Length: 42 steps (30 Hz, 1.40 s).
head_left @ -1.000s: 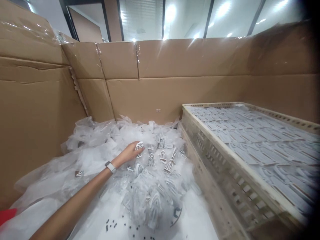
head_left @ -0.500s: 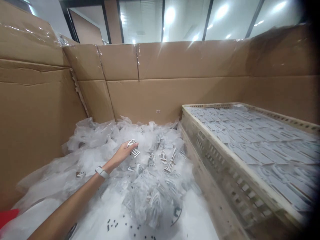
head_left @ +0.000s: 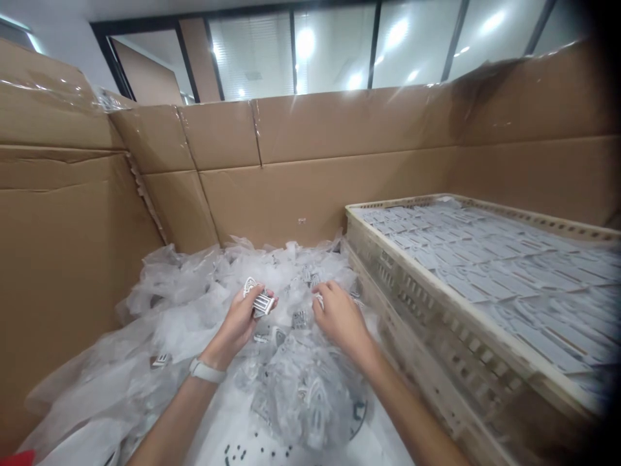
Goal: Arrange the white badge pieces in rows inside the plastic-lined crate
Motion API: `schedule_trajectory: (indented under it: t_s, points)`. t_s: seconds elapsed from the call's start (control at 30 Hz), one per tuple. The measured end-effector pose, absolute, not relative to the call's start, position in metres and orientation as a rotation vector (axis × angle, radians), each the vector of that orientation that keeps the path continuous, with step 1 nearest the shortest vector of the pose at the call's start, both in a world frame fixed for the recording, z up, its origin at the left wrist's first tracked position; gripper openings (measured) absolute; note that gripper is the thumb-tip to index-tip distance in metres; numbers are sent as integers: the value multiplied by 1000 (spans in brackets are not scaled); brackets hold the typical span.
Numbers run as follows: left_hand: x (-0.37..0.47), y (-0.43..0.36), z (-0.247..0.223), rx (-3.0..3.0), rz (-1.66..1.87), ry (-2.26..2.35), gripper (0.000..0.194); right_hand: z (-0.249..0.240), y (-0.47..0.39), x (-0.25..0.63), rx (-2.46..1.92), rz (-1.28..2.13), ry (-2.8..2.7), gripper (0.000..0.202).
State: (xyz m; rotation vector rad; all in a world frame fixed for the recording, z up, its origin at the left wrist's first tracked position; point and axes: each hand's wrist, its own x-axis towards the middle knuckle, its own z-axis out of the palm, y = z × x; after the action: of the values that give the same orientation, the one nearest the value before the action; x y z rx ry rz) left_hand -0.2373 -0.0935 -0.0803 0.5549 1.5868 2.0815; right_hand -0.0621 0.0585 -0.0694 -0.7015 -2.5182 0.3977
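Observation:
My left hand (head_left: 241, 317), with a pale watch band at its wrist, is closed round a small stack of white patterned pieces (head_left: 262, 305). To its right, my right hand (head_left: 334, 314) reaches palm down over the pile, its fingertips bent around a similar white piece (head_left: 319, 299). More such pieces (head_left: 299, 319) lie between the hands on crumpled clear plastic. Nearer to me sits a bunched clear bag (head_left: 310, 395) with pieces showing through it. Small dark bits (head_left: 237, 452) are scattered on the white surface below.
A cream plastic crate (head_left: 417, 275) filled with rows of wrapped flat pieces stands on the right. Cardboard walls (head_left: 310, 188) rise behind and at both sides. Crumpled plastic film (head_left: 179, 291) is heaped on the left. Something red shows at the lower left corner.
My right hand has come into view over the pile. My left hand has turned, and its pieces now lie across the fingers. The view has shifted slightly.

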Motion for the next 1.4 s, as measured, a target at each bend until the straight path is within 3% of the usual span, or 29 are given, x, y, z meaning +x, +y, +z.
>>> schedule_trajectory:
  t_s: [0.17,0.33,0.6,0.77,0.93,1.13,1.33,1.4]
  points:
    - [-242,-37,-84,719,1928,1641,28,-89,96,-105,-894,602,-2375,30]
    - [-240,10,-99,831,1561,1826,32,-97,137,-129,-1007,655,-2309,36]
    - [-280,-1,-120,809,1143,2391,33,-120,170,-133,-909,572,-2408,48]
    - [-301,-10,-124,753,1067,2535,34,-140,172,-135,-995,459,-2453,40]
    - [-309,-15,-115,744,1250,2508,33,-146,179,-137,-1051,442,-2495,34]
    - [-296,-16,-90,706,1817,2094,28,-134,180,-134,-1076,553,-2472,14]
    - [-266,-7,-82,505,2199,1418,54,-97,179,-135,-881,777,-2297,24]
    - [-254,-2,-84,399,2215,1258,53,-87,173,-138,-757,983,-2225,31]
